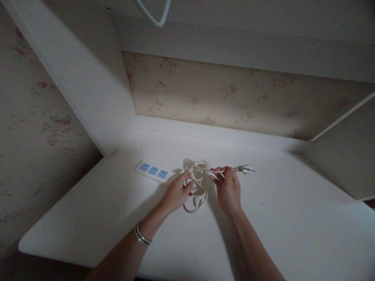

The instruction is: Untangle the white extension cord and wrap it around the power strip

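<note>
A white power strip (pixel 154 171) with blue socket faces lies on the white desktop, left of my hands. Its cream cord (pixel 202 191) is bunched in loose loops between them. My left hand (pixel 177 191), a silver bangle on its wrist, has its fingers closed on the left side of the loops. My right hand (pixel 229 189) pinches the cord close to its end. From those fingers the plug (pixel 245 169) sticks out to the right, prongs outward. The far end of the strip is partly behind my left hand.
The white desktop (pixel 278 218) meets a low back ledge (pixel 211 130) under flowered wallpaper (pixel 205 93). A white upright panel (pixel 93 78) stands at the left, and a shelf (pixel 234 50) overhangs the back. A pale bent rod or cord (pixel 159 23) hangs at the top.
</note>
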A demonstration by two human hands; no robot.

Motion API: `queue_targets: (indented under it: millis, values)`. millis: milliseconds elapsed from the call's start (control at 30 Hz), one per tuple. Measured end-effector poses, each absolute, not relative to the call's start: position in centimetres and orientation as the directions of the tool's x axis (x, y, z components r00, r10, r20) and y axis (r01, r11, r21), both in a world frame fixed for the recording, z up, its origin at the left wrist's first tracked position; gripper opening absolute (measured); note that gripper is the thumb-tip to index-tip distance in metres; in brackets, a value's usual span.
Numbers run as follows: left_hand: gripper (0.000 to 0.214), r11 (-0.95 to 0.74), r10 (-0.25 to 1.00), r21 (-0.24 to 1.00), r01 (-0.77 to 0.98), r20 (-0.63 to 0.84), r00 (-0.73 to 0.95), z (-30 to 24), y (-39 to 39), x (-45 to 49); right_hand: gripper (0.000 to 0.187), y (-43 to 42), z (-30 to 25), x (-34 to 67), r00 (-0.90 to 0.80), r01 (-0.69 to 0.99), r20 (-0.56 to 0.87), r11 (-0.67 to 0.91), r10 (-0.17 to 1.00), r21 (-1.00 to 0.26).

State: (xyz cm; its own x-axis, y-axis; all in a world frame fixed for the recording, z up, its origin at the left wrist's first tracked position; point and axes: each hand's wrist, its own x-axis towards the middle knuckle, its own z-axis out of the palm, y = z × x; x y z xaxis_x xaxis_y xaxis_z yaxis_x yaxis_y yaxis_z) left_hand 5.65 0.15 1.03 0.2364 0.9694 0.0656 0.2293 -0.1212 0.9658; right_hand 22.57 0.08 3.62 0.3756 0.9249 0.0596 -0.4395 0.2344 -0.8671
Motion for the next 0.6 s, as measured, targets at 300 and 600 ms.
queue_targets:
  millis: [300, 600]
  values:
    - [0.042, -0.031, 0.97, 0.99, 0.136, -0.004, 0.243, 1.5, 0.3, 5.8, 0.033, -0.3, 3.3, 21.9, 0.3, -0.424, 0.05, 0.18, 0.953, -0.888]
    - [0.033, -0.121, 0.978, 0.966, 0.228, 0.076, 0.196, 0.4, 0.7, 5.5, 0.031, -0.2, 3.3, 22.2, 0.368, -0.388, 0.076, 0.227, 0.927, -0.893]
